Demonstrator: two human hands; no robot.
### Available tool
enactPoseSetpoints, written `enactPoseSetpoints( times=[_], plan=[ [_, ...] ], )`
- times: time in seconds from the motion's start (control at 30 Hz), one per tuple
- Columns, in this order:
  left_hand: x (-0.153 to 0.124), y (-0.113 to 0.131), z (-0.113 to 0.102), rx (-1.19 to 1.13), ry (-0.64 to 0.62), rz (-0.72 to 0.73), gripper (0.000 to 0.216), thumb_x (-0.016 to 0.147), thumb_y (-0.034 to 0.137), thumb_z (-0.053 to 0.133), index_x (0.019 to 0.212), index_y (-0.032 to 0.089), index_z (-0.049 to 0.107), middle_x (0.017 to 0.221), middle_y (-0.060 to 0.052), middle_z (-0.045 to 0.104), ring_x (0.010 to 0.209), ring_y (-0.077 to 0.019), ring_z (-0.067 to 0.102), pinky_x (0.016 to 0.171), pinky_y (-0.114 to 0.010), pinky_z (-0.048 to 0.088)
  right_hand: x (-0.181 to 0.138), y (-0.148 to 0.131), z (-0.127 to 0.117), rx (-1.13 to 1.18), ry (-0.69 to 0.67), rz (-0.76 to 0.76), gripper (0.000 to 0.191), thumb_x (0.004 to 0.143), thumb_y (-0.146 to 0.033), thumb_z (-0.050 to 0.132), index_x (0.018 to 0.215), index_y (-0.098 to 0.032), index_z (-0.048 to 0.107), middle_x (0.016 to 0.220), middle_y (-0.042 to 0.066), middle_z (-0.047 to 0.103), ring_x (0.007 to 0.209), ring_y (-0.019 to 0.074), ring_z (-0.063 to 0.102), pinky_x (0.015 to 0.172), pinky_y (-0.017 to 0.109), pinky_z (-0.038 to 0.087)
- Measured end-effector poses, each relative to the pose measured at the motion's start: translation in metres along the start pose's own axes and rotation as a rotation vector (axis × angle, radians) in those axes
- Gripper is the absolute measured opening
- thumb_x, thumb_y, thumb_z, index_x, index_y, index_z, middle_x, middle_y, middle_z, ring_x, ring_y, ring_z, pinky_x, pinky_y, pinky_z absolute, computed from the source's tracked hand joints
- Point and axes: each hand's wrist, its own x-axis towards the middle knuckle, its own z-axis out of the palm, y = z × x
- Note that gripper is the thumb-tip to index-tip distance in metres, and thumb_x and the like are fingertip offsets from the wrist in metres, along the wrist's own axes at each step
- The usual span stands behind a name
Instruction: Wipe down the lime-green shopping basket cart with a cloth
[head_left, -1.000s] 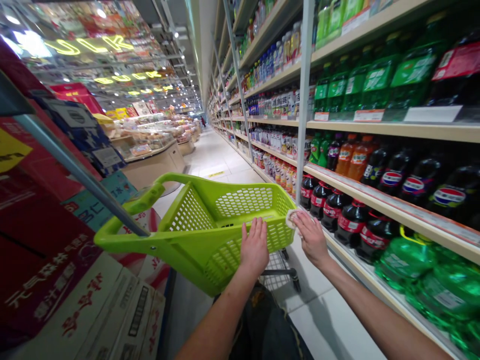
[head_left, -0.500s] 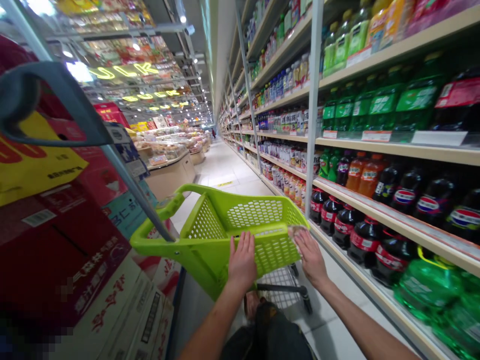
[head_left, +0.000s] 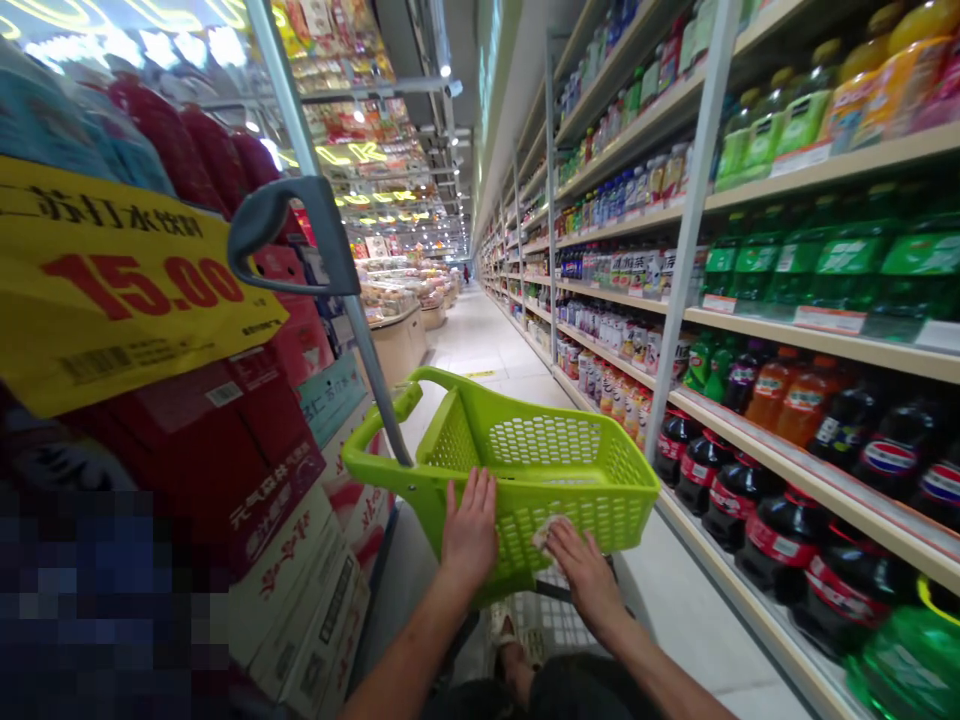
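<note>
A lime-green plastic shopping basket point(head_left: 570, 450) sits on a trolley in front of me, its grey handle point(head_left: 289, 235) rising at the left. My left hand point(head_left: 469, 525) lies flat on the basket's near wall, fingers stretched up to the rim. My right hand point(head_left: 581, 565) presses a small white cloth point(head_left: 546, 530) against the lower part of that same wall, fingers closed over it.
Shelves of soda bottles point(head_left: 757, 510) line the right side of the aisle. Stacked red cartons with a yellow 15.00 price sign point(head_left: 127, 290) stand at the left. The tiled aisle floor point(head_left: 480, 345) runs ahead toward display counters.
My right hand with the cloth slid from the basket's right top corner down to the lower near wall. The view lifted and the basket's handle came into view.
</note>
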Motion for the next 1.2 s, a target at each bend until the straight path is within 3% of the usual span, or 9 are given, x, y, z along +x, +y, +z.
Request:
enactPoseSetpoints(
  times=[0.17,0.33,0.57,0.7,0.8,0.9,1.0,1.13,1.2],
  plan=[
    [-0.007,-0.018,-0.01,-0.001,0.015,-0.03,0.057,0.073,0.017,0.037,0.13,0.011,0.034,0.14,-0.008,0.029,0.131,-0.0222,0.019,0.106,-0.05,0.009,0.027,-0.006,-0.004,0.025,0.094,0.0,0.042,0.083,-0.008,0.035,0.121,-0.019,0.048,0.125,0.009,0.05,0.124,0.0205,0.033,0.097,0.046,0.03],
    [-0.015,-0.023,-0.014,-0.042,0.004,-0.009,0.058,0.073,0.019,0.037,0.13,0.012,0.034,0.14,-0.007,0.028,0.131,-0.0221,0.019,0.106,-0.05,0.011,0.023,-0.014,-0.001,0.072,0.038,-0.192,0.035,0.083,-0.01,0.038,0.113,-0.021,0.054,0.114,0.006,0.059,0.118,0.0171,0.042,0.091,0.038,0.04],
    [-0.028,-0.048,-0.022,-0.037,0.088,-0.069,0.058,0.072,0.018,0.038,0.13,0.011,0.033,0.14,-0.008,0.028,0.131,-0.0222,0.018,0.106,-0.052,0.008,0.078,-0.049,-0.008,0.1,0.115,-0.209,0.038,0.084,-0.009,0.035,0.117,-0.019,0.051,0.123,0.008,0.052,0.125,0.0196,0.032,0.1,0.044,0.028],
    [-0.047,-0.06,-0.019,-0.032,0.135,-0.034,0.059,0.07,0.011,0.037,0.129,0.013,0.034,0.14,-0.008,0.03,0.131,-0.0212,0.019,0.106,-0.052,0.007,0.065,-0.06,0.013,0.091,0.064,-0.343,0.033,0.084,-0.01,0.037,0.109,-0.02,0.056,0.109,0.004,0.062,0.115,0.0149,0.045,0.102,0.035,0.028],
    [-0.054,-0.073,-0.027,-0.043,0.197,-0.11,0.057,0.071,0.009,0.036,0.128,0.012,0.036,0.138,-0.009,0.033,0.13,-0.0204,0.021,0.107,-0.049,0.008,0.069,-0.071,0.012,0.129,0.057,-0.426,0.033,0.084,-0.01,0.038,0.111,-0.02,0.054,0.114,0.004,0.06,0.12,0.0148,0.04,0.102,0.036,0.027],
    [-0.048,-0.092,-0.043,-0.047,0.284,-0.267,0.054,0.074,0.01,0.035,0.128,0.011,0.035,0.138,-0.011,0.033,0.13,-0.0207,0.021,0.107,-0.047,0.009,0.104,-0.091,0.0,0.183,0.131,-0.357,0.037,0.085,-0.01,0.034,0.117,-0.019,0.05,0.122,0.007,0.053,0.126,0.019,0.03,0.101,0.046,0.026],
    [-0.035,-0.109,-0.054,-0.052,0.297,-0.397,0.058,0.071,0.009,0.036,0.13,0.01,0.033,0.139,-0.01,0.031,0.13,-0.0221,0.022,0.107,-0.049,0.008,0.131,-0.107,0.0,0.193,0.154,-0.349,0.037,0.084,-0.009,0.035,0.117,-0.018,0.05,0.122,0.009,0.053,0.125,0.0201,0.032,0.101,0.047,0.027],
    [-0.027,-0.123,-0.055,-0.084,0.208,-0.385,0.062,0.067,0.007,0.039,0.128,0.013,0.036,0.138,-0.007,0.033,0.13,-0.0229,0.022,0.106,-0.052,0.006,0.127,-0.115,0.017,0.201,0.102,-0.543,0.033,0.083,-0.009,0.04,0.111,-0.019,0.055,0.111,0.005,0.061,0.118,0.0166,0.041,0.102,0.039,0.03],
    [-0.026,-0.127,-0.054,-0.098,0.195,-0.366,0.059,0.067,0.007,0.04,0.126,0.013,0.039,0.137,-0.007,0.037,0.129,-0.0223,0.025,0.106,-0.051,0.007,0.13,-0.116,0.018,0.214,0.098,-0.566,0.034,0.084,-0.01,0.039,0.114,-0.019,0.053,0.115,0.005,0.058,0.121,0.0171,0.038,0.101,0.04,0.031]
  ],
)
